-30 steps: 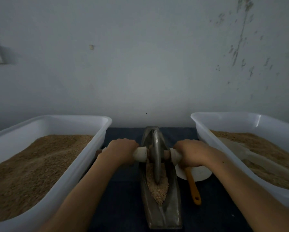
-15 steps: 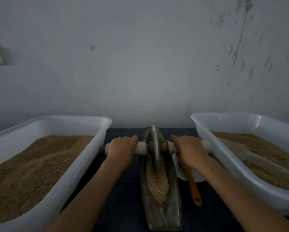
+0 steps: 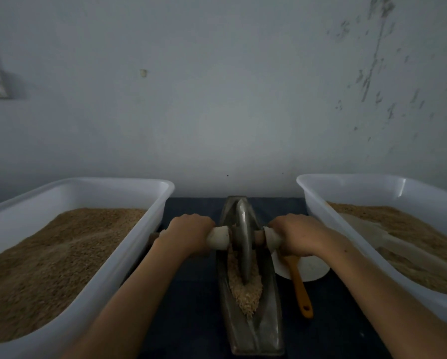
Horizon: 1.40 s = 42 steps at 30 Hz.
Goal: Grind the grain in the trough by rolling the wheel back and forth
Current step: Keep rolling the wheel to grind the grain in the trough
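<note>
A narrow metal trough runs away from me down the middle of the dark table, with pale grain heaped in its channel. A metal wheel stands upright in the trough, its lower edge pressed into the grain. A white-sleeved axle passes through the wheel. My left hand grips the axle left of the wheel. My right hand grips it on the right side. Both sets of fingers curl over the handle.
A white tub full of brown grain stands on the left. A second white tub of grain stands on the right. A white dish with an orange-handled tool lies between trough and right tub. A wall rises just behind.
The wheel rolled away from me, then came back toward me along the trough. Both hands kept their grip on the axle and moved with it.
</note>
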Available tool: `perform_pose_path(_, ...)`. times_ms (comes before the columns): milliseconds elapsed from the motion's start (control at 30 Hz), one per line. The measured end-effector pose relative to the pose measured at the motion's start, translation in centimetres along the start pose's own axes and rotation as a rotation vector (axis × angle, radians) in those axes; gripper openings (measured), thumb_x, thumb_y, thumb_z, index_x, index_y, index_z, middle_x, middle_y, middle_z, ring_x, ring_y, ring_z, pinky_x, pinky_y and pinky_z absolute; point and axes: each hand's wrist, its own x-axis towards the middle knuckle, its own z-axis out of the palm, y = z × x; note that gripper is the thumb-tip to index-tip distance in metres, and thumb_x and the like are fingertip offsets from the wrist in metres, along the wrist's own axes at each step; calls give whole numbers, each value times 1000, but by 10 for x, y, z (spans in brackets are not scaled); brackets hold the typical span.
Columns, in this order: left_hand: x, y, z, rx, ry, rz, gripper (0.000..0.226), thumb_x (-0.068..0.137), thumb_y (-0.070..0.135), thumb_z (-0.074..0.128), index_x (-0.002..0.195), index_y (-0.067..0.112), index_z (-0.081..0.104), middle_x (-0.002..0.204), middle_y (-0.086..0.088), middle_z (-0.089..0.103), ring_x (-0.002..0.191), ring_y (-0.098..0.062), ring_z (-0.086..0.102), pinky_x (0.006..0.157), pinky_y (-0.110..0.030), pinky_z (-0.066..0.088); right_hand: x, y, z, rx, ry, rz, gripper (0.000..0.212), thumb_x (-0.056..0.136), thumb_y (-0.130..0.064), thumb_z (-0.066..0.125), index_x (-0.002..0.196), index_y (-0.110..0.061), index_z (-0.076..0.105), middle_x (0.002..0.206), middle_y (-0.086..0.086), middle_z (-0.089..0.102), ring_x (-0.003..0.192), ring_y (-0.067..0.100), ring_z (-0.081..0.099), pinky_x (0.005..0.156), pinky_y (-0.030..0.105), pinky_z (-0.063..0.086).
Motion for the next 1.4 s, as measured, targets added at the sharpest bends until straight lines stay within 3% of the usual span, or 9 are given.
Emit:
perform_pose_path(167, 2, 5, 10, -6, 191, -92, 30, 89, 21, 58, 118, 19, 49, 114, -5, 60, 103, -24, 58, 78, -32, 40, 9, -3, 20, -1, 398, 4, 18, 87, -13, 56, 103, -21, 50, 105, 1, 62, 99, 23, 60, 78, 32, 41)
perform_pose_path(300, 3, 8, 14, 8, 262, -126, 30, 90, 22, 57, 116, 18, 44, 112, -5, 60, 101, -23, 59, 74, -30, 36, 15, -5, 31, -39, 548, 4, 18, 87, -11, 52, 102, -20, 47, 104, -1, 61, 98, 22, 56, 79, 32, 34)
perform_pose_path(433, 4, 3, 12, 11, 242, -69, 30, 90, 23, 58, 117, 20, 48, 112, -4, 61, 101, -22, 59, 78, -31, 41, 13, 1, 27, -4, 453, -20, 17, 89, -15, 55, 104, -21, 51, 104, 1, 63, 98, 21, 59, 79, 31, 40)
perform_pose_path(667, 5, -6, 4, -14, 21, 64, 40, 80, 31, 67, 118, 23, 57, 110, -2, 64, 100, -20, 60, 74, -30, 40, 4, 6, 3, -1, 10, -47, 17, 83, -20, 64, 99, -17, 58, 94, 3, 61, 86, 18, 61, 63, 26, 43)
perform_pose_path(733, 6, -8, 4, -35, -1, 73, 41, 78, 31, 69, 117, 24, 58, 109, -2, 65, 99, -20, 60, 73, -29, 39, 3, 6, 2, 20, -35, -46, 20, 83, -21, 66, 101, -16, 59, 95, 3, 62, 87, 19, 62, 68, 29, 48)
perform_pose_path(900, 5, -6, 8, 7, 98, 56, 36, 82, 31, 65, 116, 24, 56, 109, -1, 64, 99, -20, 60, 72, -29, 38, 7, 4, 6, 22, 44, -25, 23, 85, -20, 63, 108, -17, 60, 104, 4, 64, 94, 20, 62, 78, 32, 49)
perform_pose_path(1100, 5, 5, 17, 6, 370, -71, 23, 88, 27, 59, 108, 23, 48, 103, 1, 62, 92, -18, 60, 69, -28, 34, 12, 0, 23, 59, 391, 21, 13, 88, -16, 56, 99, -23, 53, 102, 1, 64, 94, 22, 61, 77, 33, 44)
perform_pose_path(1200, 4, 7, 23, 24, 443, -104, 24, 89, 27, 59, 109, 21, 46, 103, 3, 62, 93, -16, 60, 71, -26, 31, 14, -4, 31, 39, 501, 40, 23, 90, -17, 54, 112, -23, 52, 105, 0, 63, 97, 21, 59, 79, 31, 40)
perform_pose_path(1400, 5, 2, 15, -2, 336, -25, 22, 89, 26, 57, 109, 21, 49, 106, -1, 63, 95, -20, 60, 75, -30, 40, 9, 0, 21, 39, 328, 25, 20, 87, -18, 59, 106, -23, 57, 105, 1, 63, 97, 21, 60, 82, 33, 47)
